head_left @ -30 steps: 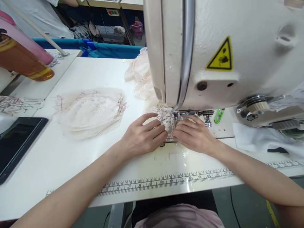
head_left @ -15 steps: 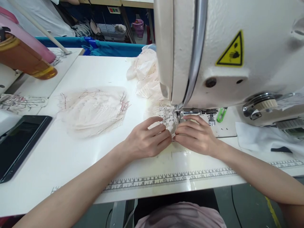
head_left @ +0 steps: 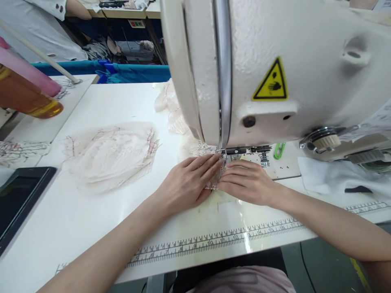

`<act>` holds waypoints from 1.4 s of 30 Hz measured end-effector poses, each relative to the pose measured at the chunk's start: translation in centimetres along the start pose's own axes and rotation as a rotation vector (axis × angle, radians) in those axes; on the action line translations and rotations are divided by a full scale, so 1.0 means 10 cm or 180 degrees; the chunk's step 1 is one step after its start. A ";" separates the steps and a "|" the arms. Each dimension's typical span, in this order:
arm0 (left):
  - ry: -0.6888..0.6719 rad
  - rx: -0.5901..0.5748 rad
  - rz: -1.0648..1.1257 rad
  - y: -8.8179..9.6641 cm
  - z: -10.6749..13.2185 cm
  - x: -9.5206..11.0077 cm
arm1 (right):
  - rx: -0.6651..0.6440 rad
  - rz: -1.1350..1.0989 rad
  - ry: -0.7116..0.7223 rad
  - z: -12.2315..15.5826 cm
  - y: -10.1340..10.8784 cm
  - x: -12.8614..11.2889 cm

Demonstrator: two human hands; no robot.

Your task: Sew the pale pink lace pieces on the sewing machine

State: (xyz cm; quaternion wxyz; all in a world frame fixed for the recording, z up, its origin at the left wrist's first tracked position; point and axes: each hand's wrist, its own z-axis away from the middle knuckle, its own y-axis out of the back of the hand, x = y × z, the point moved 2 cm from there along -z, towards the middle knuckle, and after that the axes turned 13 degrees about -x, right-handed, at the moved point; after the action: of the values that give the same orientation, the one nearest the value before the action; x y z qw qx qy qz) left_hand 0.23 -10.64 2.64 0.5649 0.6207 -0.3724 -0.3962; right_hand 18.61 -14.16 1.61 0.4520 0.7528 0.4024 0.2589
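Both of my hands rest on a small piece of white lace under the presser foot of a white sewing machine. My left hand lies with its fingers stretched flat, pressing the lace down just left of the needle. My right hand sits close beside it, fingers together and bent onto the lace edge. Most of the lace is hidden beneath the two hands and the machine head.
A stack of pale lace pieces lies to the left on the white table. More bunched lace sits behind the machine. A dark tablet is at far left, an amber bottle above it. A green clip lies near the foot.
My left fingers have flattened and slid forward toward the needle, covering more of the lace. My right hand stayed close by. The view shifted so the machine head sits further left.
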 end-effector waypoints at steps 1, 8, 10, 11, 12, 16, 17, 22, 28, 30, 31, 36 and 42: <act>0.0004 -0.0060 -0.0034 0.00 0.00 0.00 | 0.0024 0.0014 0.0010 0.00 0.00 0.00; -0.0036 -0.0127 -0.0025 -0.03 -0.01 -0.05 | 0.0113 -0.0013 0.0061 -0.02 0.01 -0.01; -0.0018 -0.0125 -0.0028 -0.03 -0.01 -0.06 | 0.0151 -0.0010 0.0082 -0.02 0.01 -0.01; -0.0014 -0.0120 -0.0028 -0.03 -0.01 -0.06 | 0.0164 -0.0004 0.0084 -0.02 0.01 -0.01; -0.0006 -0.0114 -0.0027 -0.02 -0.01 -0.06 | 0.0167 0.0003 0.0089 -0.02 0.01 -0.01; 0.0020 -0.0113 -0.0026 0.00 -0.02 -0.06 | 0.0171 0.0031 0.0089 -0.03 0.02 -0.01; 0.0032 -0.0113 -0.0032 0.01 -0.03 -0.05 | 0.0174 0.0040 0.0093 -0.03 0.02 -0.01; 0.0064 -0.0090 -0.0088 0.00 -0.04 -0.05 | 0.0145 0.0142 0.0016 0.01 0.00 0.00; 0.0156 -0.0116 -0.0173 -0.01 -0.05 -0.02 | -0.0008 0.0265 -0.0159 0.06 -0.01 0.03; 0.0206 -0.0136 -0.0201 -0.01 -0.06 0.00 | -0.0077 0.0306 -0.0206 0.07 0.00 0.05; 0.0231 -0.0144 -0.0212 0.00 -0.06 0.01 | -0.0114 0.0314 -0.0210 0.07 0.01 0.06; 0.0313 -0.0153 -0.0240 -0.01 -0.08 0.05 | -0.0406 0.0350 -0.0239 0.11 0.00 0.10; 0.0403 -0.0144 -0.0205 -0.02 -0.09 0.06 | -0.0337 0.0478 -0.0331 0.12 0.00 0.12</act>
State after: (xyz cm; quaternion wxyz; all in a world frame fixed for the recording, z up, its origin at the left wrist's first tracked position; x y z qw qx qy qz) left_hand 1.27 -10.80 2.44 0.5882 0.6432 -0.3066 -0.3824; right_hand 20.14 -13.74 1.07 0.4908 0.7683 0.3066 0.2735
